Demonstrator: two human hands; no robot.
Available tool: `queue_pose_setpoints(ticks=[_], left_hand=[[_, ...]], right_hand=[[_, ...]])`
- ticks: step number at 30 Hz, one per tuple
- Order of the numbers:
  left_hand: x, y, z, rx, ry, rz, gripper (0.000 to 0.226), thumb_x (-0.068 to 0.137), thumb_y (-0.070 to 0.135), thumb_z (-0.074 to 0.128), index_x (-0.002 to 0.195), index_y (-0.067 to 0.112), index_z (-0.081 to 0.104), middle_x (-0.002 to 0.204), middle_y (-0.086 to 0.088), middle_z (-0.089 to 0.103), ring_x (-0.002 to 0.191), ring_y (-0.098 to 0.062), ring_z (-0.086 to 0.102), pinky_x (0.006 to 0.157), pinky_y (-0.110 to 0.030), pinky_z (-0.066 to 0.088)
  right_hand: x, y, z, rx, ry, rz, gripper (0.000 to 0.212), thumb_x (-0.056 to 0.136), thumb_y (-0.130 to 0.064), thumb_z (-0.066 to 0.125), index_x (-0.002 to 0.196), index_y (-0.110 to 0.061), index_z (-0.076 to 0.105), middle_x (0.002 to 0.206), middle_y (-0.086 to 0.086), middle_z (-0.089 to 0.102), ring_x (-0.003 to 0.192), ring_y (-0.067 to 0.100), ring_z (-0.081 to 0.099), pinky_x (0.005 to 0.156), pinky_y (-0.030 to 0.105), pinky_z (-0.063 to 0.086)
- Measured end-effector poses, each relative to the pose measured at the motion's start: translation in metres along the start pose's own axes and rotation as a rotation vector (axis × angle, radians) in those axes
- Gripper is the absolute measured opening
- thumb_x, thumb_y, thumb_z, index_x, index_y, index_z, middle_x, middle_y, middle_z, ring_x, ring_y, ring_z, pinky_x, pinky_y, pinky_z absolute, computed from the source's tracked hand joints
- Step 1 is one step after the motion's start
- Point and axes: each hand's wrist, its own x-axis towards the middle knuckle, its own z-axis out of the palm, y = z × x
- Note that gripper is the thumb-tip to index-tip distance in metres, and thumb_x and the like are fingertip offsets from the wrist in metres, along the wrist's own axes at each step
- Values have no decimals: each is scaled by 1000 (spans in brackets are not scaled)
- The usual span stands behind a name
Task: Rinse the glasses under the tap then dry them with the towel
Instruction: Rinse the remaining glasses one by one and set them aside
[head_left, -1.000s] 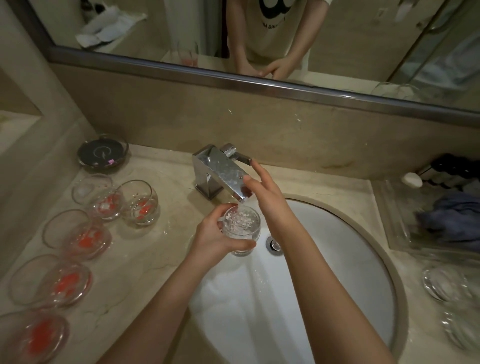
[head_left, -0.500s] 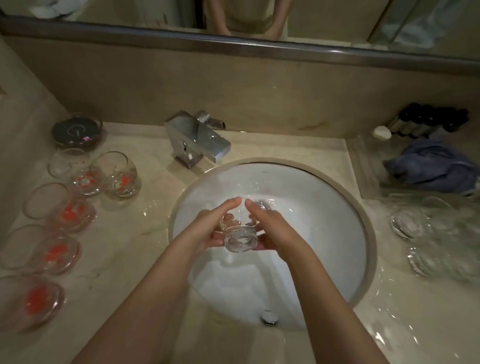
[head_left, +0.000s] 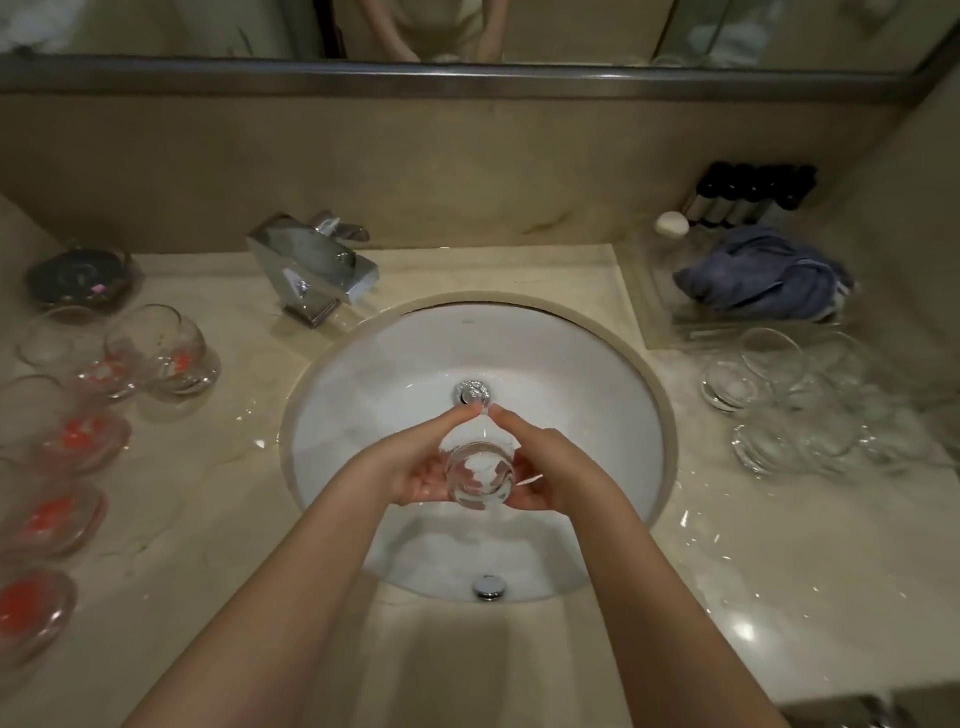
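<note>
Both hands' grip (head_left: 475, 457) hides glass (head_left: 480, 480) sides above sink (head_left: 597, 374).

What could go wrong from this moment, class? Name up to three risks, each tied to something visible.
1. The wet glass sits between both open palms, left hand and right hand; it could slip into the sink and chip.
2. The counter looks wet, so glasses set down could slide.
3. Reaching for the blue towel could knock the clean glasses in front of it.
</note>
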Motion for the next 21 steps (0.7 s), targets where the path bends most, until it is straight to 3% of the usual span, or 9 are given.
queue_pose_setpoints(ticks=[3, 5, 7, 9, 11, 13, 15, 17, 21], left_hand=[[-5, 5, 16, 75, -6, 13, 65, 77, 63, 67, 105, 5, 66, 82, -6, 72, 66, -17, 71, 64, -27, 60], [-12, 9, 29, 88, -12, 43, 65, 77, 59, 69, 112, 4, 64, 91, -7, 71, 65, -17, 71, 57, -25, 57], [-19, 12, 44, 129, -10, 95, 63, 79, 57, 69, 118, 8, 61, 109, -8, 66, 77, -18, 70, 57, -25, 57], [-27, 15, 62, 193, -28, 167, 53, 80, 53, 68, 115, 13, 60, 118, -10, 61, 91, -20, 68, 68, -28, 58], [-36, 19, 82, 253, -48, 249, 50, 78, 49, 72, 112, 14, 62, 115, -13, 62, 93, -21, 67, 78, -30, 57], [-43, 22, 104, 327, -76, 355, 59, 66, 46, 83, 113, 15, 66, 107, -13, 67, 88, -19, 69, 76, -29, 56], [-50, 25, 129, 429, -95, 468, 71, 48, 44, 93, 111, 20, 69, 100, -10, 71, 87, -16, 70, 79, -27, 56], [-54, 28, 157, 524, -120, 562, 75, 37, 49, 90, 107, 30, 70, 102, -6, 72, 94, -9, 69, 89, -24, 53], [-51, 29, 217, 674, -221, 719, 68, 49, 28, 98, 108, 40, 66, 106, 3, 71, 100, -3, 65, 90, -19, 51]], right_hand=[[-11, 8, -16, 44, -4, -36, 74, 79, -63, 64, 112, 3, 62, 83, 12, 61, 59, 20, 66, 56, 26, 55], [-20, 13, -27, 84, 4, -63, 69, 80, -61, 65, 108, 1, 63, 81, 10, 63, 61, 21, 68, 60, 28, 57], [-32, 17, -39, 112, 23, -95, 63, 82, -60, 63, 106, -2, 61, 84, 10, 64, 63, 22, 69, 61, 29, 58], [-45, 23, -53, 124, 43, -149, 60, 85, -58, 61, 110, -4, 60, 92, 11, 66, 63, 21, 69, 59, 28, 56], [-59, 32, -71, 167, 61, -241, 51, 88, -53, 59, 111, -7, 60, 98, 9, 67, 63, 18, 67, 60, 27, 55], [-74, 44, -92, 256, 79, -339, 43, 86, -45, 63, 109, -9, 62, 101, 10, 68, 69, 19, 67, 64, 27, 55], [-91, 58, -116, 343, 110, -427, 47, 77, -41, 68, 112, -9, 62, 101, 15, 70, 78, 24, 69, 69, 29, 55], [-106, 72, -142, 383, 153, -507, 54, 71, -36, 71, 118, -12, 60, 98, 14, 72, 85, 25, 69, 72, 30, 56], [-131, 97, -196, 354, 237, -633, 57, 68, -20, 83, 120, -25, 61, 103, 12, 73, 100, 24, 69, 88, 37, 56]])
